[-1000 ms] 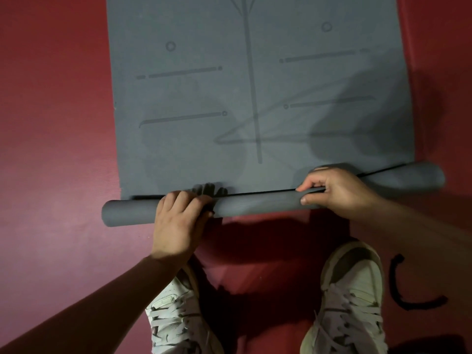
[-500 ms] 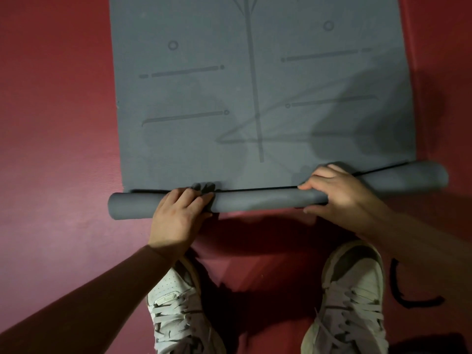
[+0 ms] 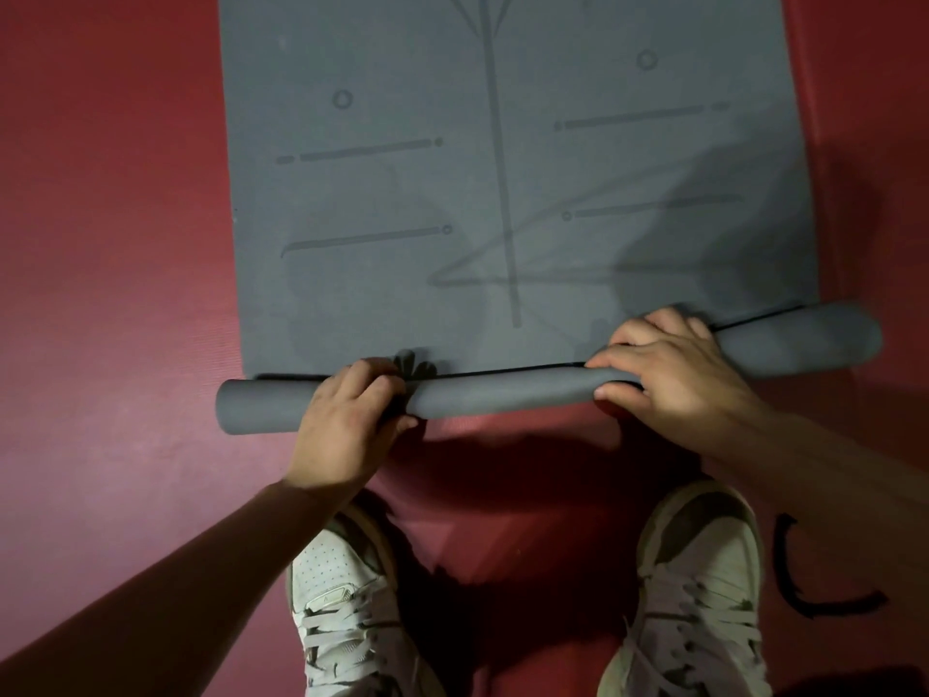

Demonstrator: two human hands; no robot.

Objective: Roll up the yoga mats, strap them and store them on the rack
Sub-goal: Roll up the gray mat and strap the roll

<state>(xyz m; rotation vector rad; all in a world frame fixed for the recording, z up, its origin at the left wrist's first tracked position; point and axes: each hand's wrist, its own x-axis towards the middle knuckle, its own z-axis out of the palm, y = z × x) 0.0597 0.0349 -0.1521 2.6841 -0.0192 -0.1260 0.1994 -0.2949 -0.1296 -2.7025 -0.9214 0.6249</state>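
While you grip the roll (image 3: 502, 394) formed at the near end of the grey yoga mat (image 3: 402, 193), note how it lies. Its long axis runs left to right across the middle of the frame, and its right end sits somewhat higher in the frame than its left.

Your left hand (image 3: 347, 425) curls its fingers over the top of the roll left of centre, with the thumb on the near side. Your right hand (image 3: 673, 374) clasps the roll right of centre in the same way. Neither hand is spread flat.

The unrolled length of the mat lies flat on the red floor (image 3: 100, 244). It extends from the roll toward the top of the frame, directly away from both hands. The next move therefore appears to be a push toward the top of the frame, square to the long axis. Because the right end leads, the roll is likely to run skew, so advance the left side to correct it.

A black strap (image 3: 780, 560) lies on the floor at lower right, beside your right shoe (image 3: 699, 570) and nearer the right hand.
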